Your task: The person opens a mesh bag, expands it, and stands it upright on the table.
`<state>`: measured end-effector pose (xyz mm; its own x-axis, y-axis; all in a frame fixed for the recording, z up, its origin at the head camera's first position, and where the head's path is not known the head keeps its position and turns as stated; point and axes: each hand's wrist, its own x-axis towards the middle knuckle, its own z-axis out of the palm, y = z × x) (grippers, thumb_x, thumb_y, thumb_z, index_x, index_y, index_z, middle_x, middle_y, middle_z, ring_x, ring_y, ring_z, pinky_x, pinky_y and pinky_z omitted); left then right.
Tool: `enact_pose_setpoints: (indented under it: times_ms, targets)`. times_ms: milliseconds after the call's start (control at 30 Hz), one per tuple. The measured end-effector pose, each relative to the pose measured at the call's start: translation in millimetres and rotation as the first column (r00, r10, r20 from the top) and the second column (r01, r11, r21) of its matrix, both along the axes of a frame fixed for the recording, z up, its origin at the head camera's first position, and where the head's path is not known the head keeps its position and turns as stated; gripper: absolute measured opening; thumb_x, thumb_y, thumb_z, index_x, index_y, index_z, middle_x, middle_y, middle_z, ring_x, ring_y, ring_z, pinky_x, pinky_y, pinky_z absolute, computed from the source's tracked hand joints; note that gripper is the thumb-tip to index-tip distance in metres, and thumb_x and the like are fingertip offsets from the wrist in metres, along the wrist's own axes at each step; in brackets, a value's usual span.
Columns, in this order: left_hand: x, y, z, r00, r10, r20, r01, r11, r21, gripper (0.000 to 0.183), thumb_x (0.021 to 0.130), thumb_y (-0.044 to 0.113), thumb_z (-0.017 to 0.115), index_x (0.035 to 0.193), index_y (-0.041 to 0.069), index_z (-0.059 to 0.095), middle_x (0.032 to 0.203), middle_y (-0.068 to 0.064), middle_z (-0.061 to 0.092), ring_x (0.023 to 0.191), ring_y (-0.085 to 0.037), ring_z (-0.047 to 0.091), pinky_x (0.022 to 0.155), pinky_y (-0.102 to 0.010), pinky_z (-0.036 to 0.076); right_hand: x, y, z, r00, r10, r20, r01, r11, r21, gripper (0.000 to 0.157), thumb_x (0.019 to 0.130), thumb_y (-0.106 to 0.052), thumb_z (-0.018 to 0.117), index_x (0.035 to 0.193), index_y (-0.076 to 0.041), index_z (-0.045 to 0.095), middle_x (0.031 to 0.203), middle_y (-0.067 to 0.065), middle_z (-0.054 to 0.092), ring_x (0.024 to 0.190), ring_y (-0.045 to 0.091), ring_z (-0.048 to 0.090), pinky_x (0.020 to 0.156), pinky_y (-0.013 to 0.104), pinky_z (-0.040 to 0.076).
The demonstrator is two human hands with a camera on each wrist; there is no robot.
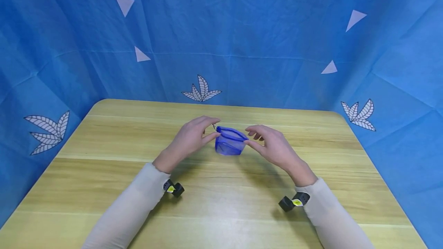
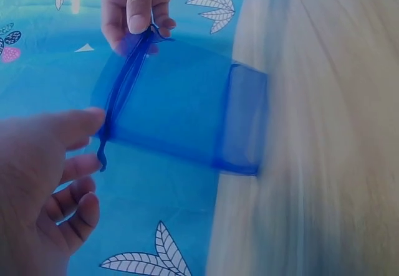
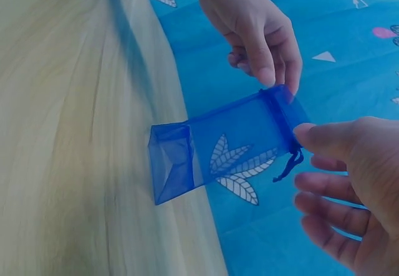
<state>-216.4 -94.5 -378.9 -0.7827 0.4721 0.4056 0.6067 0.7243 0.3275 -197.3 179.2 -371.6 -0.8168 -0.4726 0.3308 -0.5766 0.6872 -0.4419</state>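
Note:
A sheer blue drawstring pouch hangs between both hands near the middle of the table, its closed end downward. My left hand pinches one top corner between thumb and fingers. At the opposite top corner, my right hand pinches the rim with thumb and forefinger, its other fingers loosely bent. Both wrist views show the pouch stretched between the hands, with a dark blue cord dangling from its gathered neck. Nothing shows inside the see-through mesh.
Under the hands lies a light wood-grain table with rounded far corners. A blue cloth backdrop with leaf and triangle prints surrounds its far side and both flanks. Small black cameras are strapped at the wrists.

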Motion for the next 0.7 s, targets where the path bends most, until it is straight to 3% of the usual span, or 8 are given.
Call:
enact_pose_setpoints:
  times_ms: [233, 700]
  targets:
    - [-0.1, -1.4, -2.4, 0.997, -0.055, -0.046, 0.055, 0.998, 0.014, 0.031, 0.094, 0.031, 0.067, 0.12, 0.014, 0.068, 0.117, -0.003, 0.068, 0.109, -0.021, 0.062, 0.094, -0.04, 0.049, -3.2, 0.8, -1.7, 0.999, -0.005, -0.038, 0.004, 1.0, -0.016, 0.016, 0.094, -0.021, 0.067, 0.108, -0.013, 0.071, 0.104, -0.001, 0.069, 0.088, 0.02, 0.065, 0.074, 0.038, 0.054]
    - [2.0, -5.4, 2.6, 0.997, -0.052, -0.053, 0.052, 0.999, -0.005, 0.035, 0.093, 0.03, 0.068, 0.123, 0.012, 0.065, 0.121, -0.005, 0.066, 0.113, -0.024, 0.06, 0.097, -0.042, 0.047, -2.1, 0.5, -0.4, 1.0, -0.014, -0.019, 0.015, 1.0, 0.021, 0.023, 0.092, -0.027, 0.07, 0.111, -0.014, 0.07, 0.108, -0.001, 0.069, 0.09, 0.017, 0.064, 0.073, 0.035, 0.053]
